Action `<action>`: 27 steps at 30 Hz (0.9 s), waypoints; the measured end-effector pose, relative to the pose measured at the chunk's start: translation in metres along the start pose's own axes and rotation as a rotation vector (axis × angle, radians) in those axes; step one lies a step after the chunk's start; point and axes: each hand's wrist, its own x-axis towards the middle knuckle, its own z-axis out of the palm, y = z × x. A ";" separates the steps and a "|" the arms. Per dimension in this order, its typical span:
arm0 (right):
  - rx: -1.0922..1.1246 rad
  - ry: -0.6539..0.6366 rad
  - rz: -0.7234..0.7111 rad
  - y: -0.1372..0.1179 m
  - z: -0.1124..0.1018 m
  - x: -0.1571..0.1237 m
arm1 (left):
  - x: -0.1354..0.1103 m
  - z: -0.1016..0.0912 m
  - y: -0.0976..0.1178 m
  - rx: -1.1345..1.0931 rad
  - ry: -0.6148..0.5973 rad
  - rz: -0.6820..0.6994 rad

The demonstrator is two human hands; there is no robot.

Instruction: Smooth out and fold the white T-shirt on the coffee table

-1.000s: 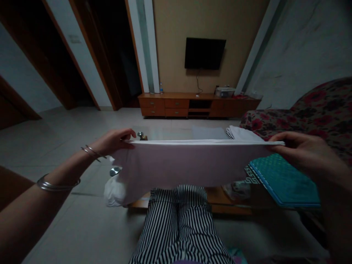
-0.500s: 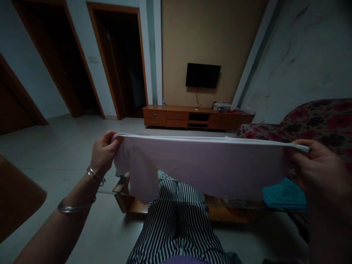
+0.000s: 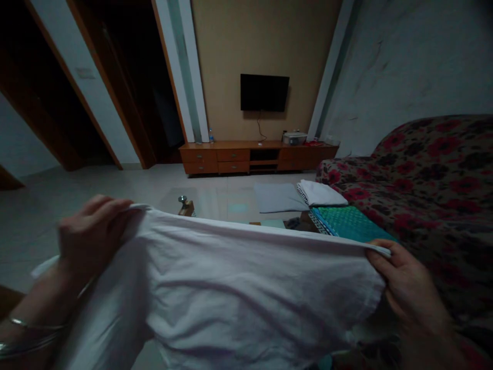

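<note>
A thin white garment [image 3: 239, 277] is stretched between my two hands, its upper edge pulled nearly straight and its lower part hanging in loose creases. My left hand [image 3: 92, 226], slightly blurred and with silver bracelets on the wrist, is closed on the upper left corner. A loose length of the same fabric drops below that hand. At the other end, my right hand [image 3: 404, 277] pinches the upper right corner between thumb and fingers. Beyond that hand lies a folded teal textile [image 3: 350, 221]. Which kind of garment it is cannot be made out.
Behind the garment, a folded white cloth [image 3: 321, 192] and a flat grey one [image 3: 279, 197] lie near the floral sofa [image 3: 427, 154]. A wooden TV cabinet [image 3: 231, 154] stands along the far wall under a television [image 3: 264, 93]. Dark doorways are at left.
The garment has come lower and nearer, spreading wider and hanging further down. My left hand has moved left and down, my right hand left and down. The view has turned to the right.
</note>
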 end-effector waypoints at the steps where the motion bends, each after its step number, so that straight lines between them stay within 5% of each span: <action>1: -0.022 -0.016 0.030 0.018 0.003 0.012 | -0.006 0.022 -0.002 0.038 -0.119 0.078; 5: -0.141 -0.102 0.128 0.102 0.035 0.075 | -0.036 0.133 -0.011 -0.004 -0.524 0.160; 8: -0.374 -0.096 0.107 0.161 0.064 0.121 | -0.051 0.212 -0.013 -0.045 -0.698 0.171; 11: -0.546 -0.040 0.093 0.200 0.085 0.153 | -0.054 0.269 -0.014 -0.054 -0.827 0.194; 20: -0.978 0.113 0.052 0.241 0.123 0.215 | -0.023 0.361 -0.020 -0.022 -0.920 0.328; 27: -1.154 0.100 -0.094 0.259 0.130 0.275 | 0.012 0.420 -0.008 -0.052 -0.967 0.327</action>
